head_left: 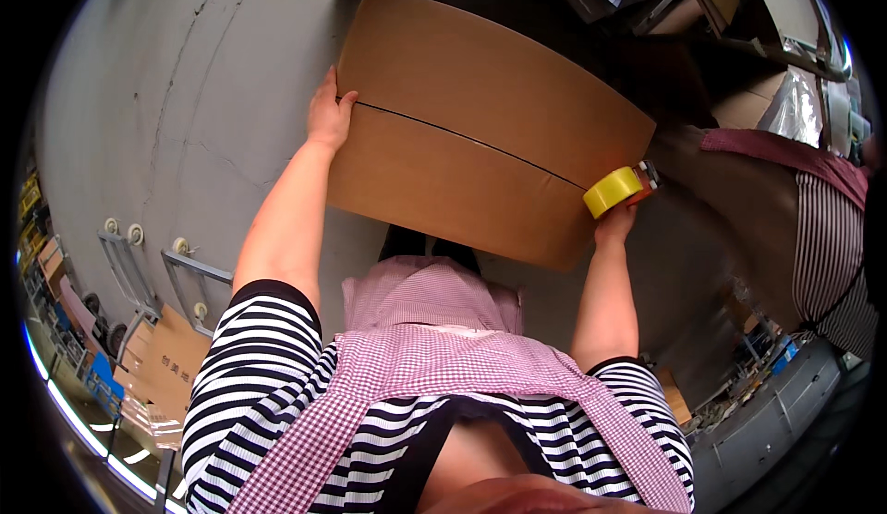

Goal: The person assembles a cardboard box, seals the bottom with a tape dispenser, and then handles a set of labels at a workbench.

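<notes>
Biggest thing here is the grey concrete floor (185, 98), smooth with a few thin cracks running through it, and it takes up most of the left and middle. Sitting on it right in front of the person is a big brown cardboard box (462, 80), flaps folded shut so the seam (462, 138) runs across the top from left to right.

Off on the right there's another person in a striped top and checked apron (827, 237), with stacked cartons and plastic-wrapped stuff behind them at the upper right. Lower left you've got a couple of metal hand trolleys (166, 278) lying near a flat piece of cardboard (171, 366), plus some shelving bent along the rim.

Left hand (329, 112) is flat and spread against the box's left edge, right at the end of the seam, not gripping anything. Right hand (614, 223) is at the box's right edge, closed around a tape dispenser with a yellow tape roll (613, 191) that touches the box where the seam ends.
</notes>
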A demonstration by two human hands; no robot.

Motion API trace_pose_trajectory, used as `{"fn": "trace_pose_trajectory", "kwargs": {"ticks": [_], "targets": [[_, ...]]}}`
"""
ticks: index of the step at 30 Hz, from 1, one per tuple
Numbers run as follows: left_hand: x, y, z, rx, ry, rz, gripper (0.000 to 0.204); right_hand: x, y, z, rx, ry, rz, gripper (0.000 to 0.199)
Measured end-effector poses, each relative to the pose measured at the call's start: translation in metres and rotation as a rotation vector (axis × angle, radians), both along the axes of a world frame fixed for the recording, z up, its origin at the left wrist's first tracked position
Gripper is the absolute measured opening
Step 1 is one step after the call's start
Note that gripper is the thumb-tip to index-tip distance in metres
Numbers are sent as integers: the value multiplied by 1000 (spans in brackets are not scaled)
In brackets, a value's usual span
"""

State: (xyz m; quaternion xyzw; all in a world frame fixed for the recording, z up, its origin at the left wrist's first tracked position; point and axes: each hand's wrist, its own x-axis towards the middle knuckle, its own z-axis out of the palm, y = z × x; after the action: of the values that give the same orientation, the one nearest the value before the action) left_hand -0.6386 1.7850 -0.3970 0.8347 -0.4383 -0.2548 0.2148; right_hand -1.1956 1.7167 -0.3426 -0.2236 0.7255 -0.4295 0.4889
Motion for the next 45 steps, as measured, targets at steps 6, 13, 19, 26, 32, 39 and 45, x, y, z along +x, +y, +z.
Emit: {"fn": "trace_pose_trajectory", "kwargs": {"ticks": [6,13,19,26,32,39,45], "targets": [[5,2,-6,19,104,34,62,128,-27,83,-194,428,634,65],[3,-3,11,29,58,49,59,259,-22,101,-498,589,1343,65],[-13,1,20,-140,-278,49,56,265,-4,80,-534,699,1449,61],[-91,10,72,76,1285,447,35,270,-2,85,-539,756,1464,59],[-90,9,90,129,1561,532,23,272,0,87,-558,804,1484,61],[-81,8,71,-6,1264,438,12,291,-1,102,-497,895,1577,73],[-82,3,68,-23,1170,495,13,293,-4,100,-448,933,1631,81]]}}
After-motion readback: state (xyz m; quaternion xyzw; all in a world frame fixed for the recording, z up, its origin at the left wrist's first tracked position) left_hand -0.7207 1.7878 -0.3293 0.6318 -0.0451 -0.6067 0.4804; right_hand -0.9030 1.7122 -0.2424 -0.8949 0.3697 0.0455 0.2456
